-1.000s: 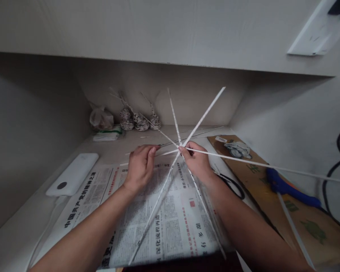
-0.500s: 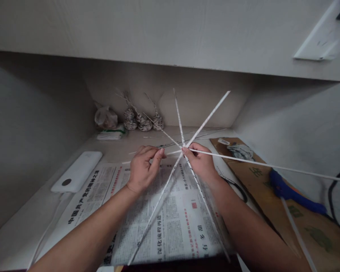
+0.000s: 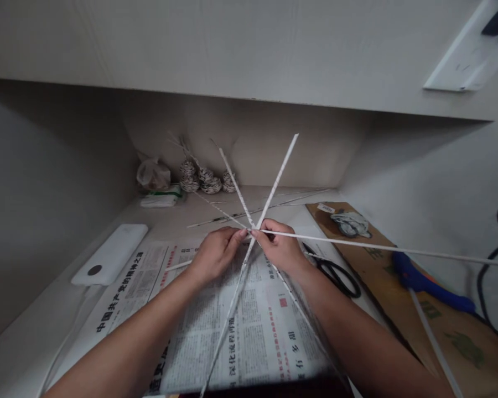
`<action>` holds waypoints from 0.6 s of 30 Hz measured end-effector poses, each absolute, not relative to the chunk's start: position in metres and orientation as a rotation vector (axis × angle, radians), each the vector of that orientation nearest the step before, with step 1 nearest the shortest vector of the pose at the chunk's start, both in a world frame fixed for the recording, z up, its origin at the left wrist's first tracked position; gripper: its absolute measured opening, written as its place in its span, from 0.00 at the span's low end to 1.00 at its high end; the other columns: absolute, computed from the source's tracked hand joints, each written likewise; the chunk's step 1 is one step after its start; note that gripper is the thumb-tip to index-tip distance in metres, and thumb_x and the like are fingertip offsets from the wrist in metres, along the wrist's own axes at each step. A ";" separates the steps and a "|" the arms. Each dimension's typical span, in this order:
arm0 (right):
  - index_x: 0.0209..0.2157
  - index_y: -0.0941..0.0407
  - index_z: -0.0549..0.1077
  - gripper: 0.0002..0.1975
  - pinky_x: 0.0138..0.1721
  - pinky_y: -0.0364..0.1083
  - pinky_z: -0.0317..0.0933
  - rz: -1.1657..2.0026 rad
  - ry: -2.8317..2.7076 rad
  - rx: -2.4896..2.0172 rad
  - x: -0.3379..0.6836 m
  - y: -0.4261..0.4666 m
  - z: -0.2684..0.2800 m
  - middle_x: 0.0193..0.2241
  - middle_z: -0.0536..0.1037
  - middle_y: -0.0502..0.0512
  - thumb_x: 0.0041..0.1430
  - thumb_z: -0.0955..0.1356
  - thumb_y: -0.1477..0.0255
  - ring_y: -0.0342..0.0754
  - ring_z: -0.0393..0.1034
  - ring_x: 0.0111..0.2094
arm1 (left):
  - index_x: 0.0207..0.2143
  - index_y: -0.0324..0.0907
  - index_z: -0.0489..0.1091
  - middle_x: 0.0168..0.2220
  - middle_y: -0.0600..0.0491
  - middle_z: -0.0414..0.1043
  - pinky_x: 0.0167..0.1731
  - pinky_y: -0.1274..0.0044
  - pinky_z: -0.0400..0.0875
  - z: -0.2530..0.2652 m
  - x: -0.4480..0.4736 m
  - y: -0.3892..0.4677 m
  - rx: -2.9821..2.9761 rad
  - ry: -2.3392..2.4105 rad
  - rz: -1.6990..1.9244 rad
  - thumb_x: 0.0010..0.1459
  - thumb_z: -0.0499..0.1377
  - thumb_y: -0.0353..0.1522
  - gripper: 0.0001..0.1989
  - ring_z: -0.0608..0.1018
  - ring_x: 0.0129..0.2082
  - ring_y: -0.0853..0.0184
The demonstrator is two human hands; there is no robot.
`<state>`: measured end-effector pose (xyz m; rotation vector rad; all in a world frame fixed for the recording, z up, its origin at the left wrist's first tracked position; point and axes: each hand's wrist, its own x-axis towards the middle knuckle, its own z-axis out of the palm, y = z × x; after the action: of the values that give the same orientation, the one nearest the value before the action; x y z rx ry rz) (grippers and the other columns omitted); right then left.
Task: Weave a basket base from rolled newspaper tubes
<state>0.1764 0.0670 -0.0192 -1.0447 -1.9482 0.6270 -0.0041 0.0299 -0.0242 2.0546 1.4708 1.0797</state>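
Several thin rolled-paper sticks [image 3: 279, 179] cross at one centre and fan out like spokes above the newspaper [image 3: 249, 331]. My right hand [image 3: 280, 243] pinches them at the crossing, thumb on top. Close against its left side, my left hand [image 3: 221, 251] is closed with thumb and forefinger pressed on the sticks by the centre. One long white stick runs from the crossing far to the right. Two others slant down towards me between my forearms. The exact grip at the centre is partly hidden by my fingers.
Black-handled scissors [image 3: 338, 276] lie right of my right hand. Beyond them, cardboard [image 3: 369, 249] carries a blue glue gun [image 3: 431, 284] and a crumpled piece. A white power bank [image 3: 111, 254] lies left. Woven gourd shapes [image 3: 209, 181] stand at the back, under an overhanging panel [image 3: 232, 50].
My left hand has moved right, up to the crossing beside my right hand. The stick bundle has shifted slightly left and down, and its upright sticks lean further left. More of the scissors shows.
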 end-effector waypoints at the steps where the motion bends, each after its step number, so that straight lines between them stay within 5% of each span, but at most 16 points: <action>1: 0.22 0.55 0.63 0.16 0.25 0.41 0.48 0.632 -1.946 -1.043 0.176 0.067 -0.020 0.17 0.59 0.43 0.58 0.67 0.62 0.40 0.53 0.21 | 0.37 0.40 0.75 0.32 0.48 0.76 0.33 0.74 0.65 -0.025 -0.004 0.031 1.989 1.430 1.095 0.66 0.47 0.43 0.22 0.74 0.32 0.64; 4: 0.22 0.55 0.63 0.16 0.24 0.41 0.47 0.654 -1.932 -1.044 0.177 0.068 -0.022 0.18 0.60 0.44 0.59 0.66 0.61 0.40 0.53 0.21 | 0.43 0.39 0.73 0.33 0.49 0.75 0.31 0.76 0.66 -0.028 -0.004 0.035 1.772 1.317 1.154 0.61 0.55 0.43 0.18 0.74 0.31 0.66; 8: 0.23 0.55 0.64 0.16 0.24 0.41 0.47 0.712 -1.904 -1.054 0.177 0.070 -0.023 0.18 0.60 0.44 0.60 0.65 0.60 0.41 0.53 0.21 | 0.54 0.39 0.66 0.31 0.52 0.73 0.28 0.78 0.66 -0.027 -0.004 0.036 1.505 1.148 1.195 0.55 0.62 0.38 0.25 0.72 0.28 0.69; 18: 0.23 0.56 0.67 0.17 0.25 0.41 0.48 0.742 -1.930 -0.970 0.170 0.065 -0.025 0.18 0.62 0.44 0.60 0.66 0.60 0.40 0.56 0.22 | 0.40 0.40 0.76 0.31 0.51 0.76 0.28 0.77 0.66 -0.021 -0.006 0.034 1.669 1.176 1.095 0.53 0.64 0.39 0.15 0.73 0.27 0.68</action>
<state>0.1695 0.0650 -0.0253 -0.9702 -1.9299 0.7420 -0.0062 0.0337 -0.0210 1.6695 1.1762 1.0947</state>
